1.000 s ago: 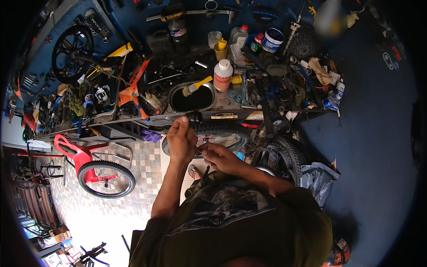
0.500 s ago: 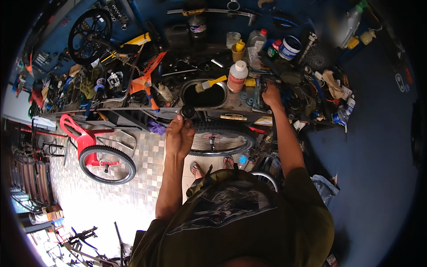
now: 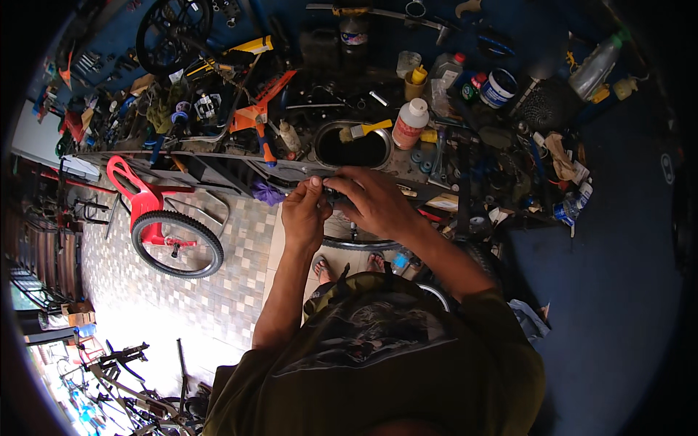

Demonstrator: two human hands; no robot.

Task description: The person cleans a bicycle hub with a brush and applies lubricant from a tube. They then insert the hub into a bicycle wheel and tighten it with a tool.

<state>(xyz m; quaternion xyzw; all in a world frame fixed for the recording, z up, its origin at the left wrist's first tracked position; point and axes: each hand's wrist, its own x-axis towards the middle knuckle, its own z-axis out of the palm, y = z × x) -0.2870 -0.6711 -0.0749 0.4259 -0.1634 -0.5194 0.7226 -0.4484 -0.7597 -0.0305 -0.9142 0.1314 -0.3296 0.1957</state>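
My left hand (image 3: pixel 303 216) is closed, thumb and fingers pinching a small round black part (image 3: pixel 330 193) in front of the workbench edge. My right hand (image 3: pixel 376 207) meets it there, fingers bent over the same part, which the hands mostly hide. Whether the right fingers grip the part or something small against it cannot be made out. Just beyond the hands is an oval basin (image 3: pixel 318 151) of dark liquid, with a yellow-handled brush (image 3: pixel 372 128) across its rim. A white bottle with a red label (image 3: pixel 411 123) stands right of the basin. Below the hands, a bicycle wheel (image 3: pixel 356 245) is partly covered.
Tools and parts crowd the bench, among them an orange tool (image 3: pixel 252 118) and a squeeze bottle (image 3: pixel 289 136). At the left, another bicycle wheel (image 3: pixel 138 247) leans on a red chair (image 3: pixel 149 200). Bicycle frames (image 3: pixel 138 392) lie lower left. A blue wall (image 3: pixel 618 291) rises at the right.
My right hand has left the tools on the bench's right side and joined my left hand at the black part. The view has shifted slightly, moving the bench rightward in the picture.
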